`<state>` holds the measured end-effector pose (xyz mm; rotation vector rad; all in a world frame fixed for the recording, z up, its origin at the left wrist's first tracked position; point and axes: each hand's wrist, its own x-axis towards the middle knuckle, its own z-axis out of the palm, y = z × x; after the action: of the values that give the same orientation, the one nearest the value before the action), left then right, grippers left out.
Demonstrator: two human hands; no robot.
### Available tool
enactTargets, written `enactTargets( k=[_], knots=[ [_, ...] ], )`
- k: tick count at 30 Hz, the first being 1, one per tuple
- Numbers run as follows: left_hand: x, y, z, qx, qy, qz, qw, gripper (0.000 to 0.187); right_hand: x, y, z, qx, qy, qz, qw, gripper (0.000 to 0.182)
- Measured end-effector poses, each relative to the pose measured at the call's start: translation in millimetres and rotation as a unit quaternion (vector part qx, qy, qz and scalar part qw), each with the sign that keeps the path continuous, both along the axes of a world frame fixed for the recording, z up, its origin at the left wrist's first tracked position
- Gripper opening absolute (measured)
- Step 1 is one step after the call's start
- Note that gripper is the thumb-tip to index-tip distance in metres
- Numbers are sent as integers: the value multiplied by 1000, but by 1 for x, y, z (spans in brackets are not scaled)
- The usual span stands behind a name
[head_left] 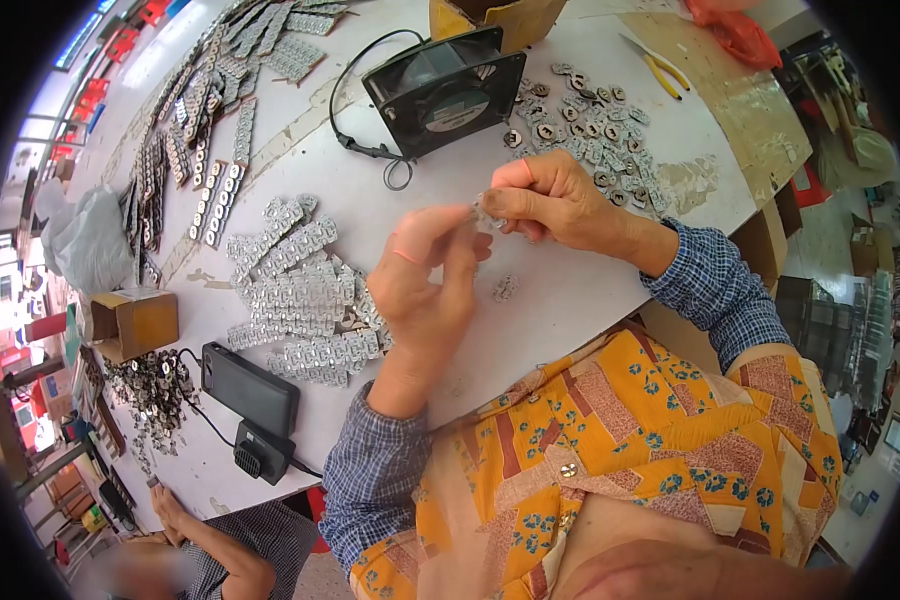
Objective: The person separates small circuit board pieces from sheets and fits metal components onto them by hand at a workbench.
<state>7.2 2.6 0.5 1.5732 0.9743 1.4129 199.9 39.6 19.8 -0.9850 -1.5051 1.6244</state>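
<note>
Above the white table, my right hand (565, 205) pinches a small silvery metal piece (484, 212) between thumb and fingertips. My left hand (425, 280), its fingers bent, meets the same piece from the other side; the piece's exact shape is partly hidden by the fingers. On the tabletop just below lies a loose small metal plate (505, 288). Left of my left hand is a pile of silvery stamped metal strips (295, 290). Beyond my right hand, many small metal pieces (595, 130) are scattered, some with dark round parts on them.
A black box fan (445, 95) with a cable stands ahead, before a cardboard box (500, 18). Yellow-handled pliers (665, 75) lie far right. More strips (205, 110) spread far left. A black power bank-like box (250, 388) and small carton (135, 325) are left; another person's hands (170, 512) show lower left.
</note>
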Motion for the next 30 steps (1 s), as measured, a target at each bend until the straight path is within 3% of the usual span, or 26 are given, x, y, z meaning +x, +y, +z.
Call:
enactTargets(
  k=[3,9,12,14,17,24,29,30],
  knots=[
    [-4,2,-2,-26,9,-19,999,13,1,0,-2,20,-42,2,999,27],
    [-5,6,1,-11,53,-8,999,15,11,9,-2,316,-193,73,926,27],
    [-5,2,2,-68,65,-43,995,15,13,12,-7,345,-181,-4,921,25],
    [-1,1,4,-117,35,-46,991,15,17,13,-4,330,-193,-3,924,25],
    [0,3,8,-164,-106,-38,980,16,15,11,4,311,-180,24,933,23],
    [-7,3,17,-270,-152,-69,948,19,1,1,1,244,-97,50,964,28],
    [-5,2,26,-275,-193,-96,937,19,4,0,12,46,-39,56,997,31],
    [-3,1,22,-217,-163,-88,959,19,5,1,14,0,-21,52,998,31]
  ],
)
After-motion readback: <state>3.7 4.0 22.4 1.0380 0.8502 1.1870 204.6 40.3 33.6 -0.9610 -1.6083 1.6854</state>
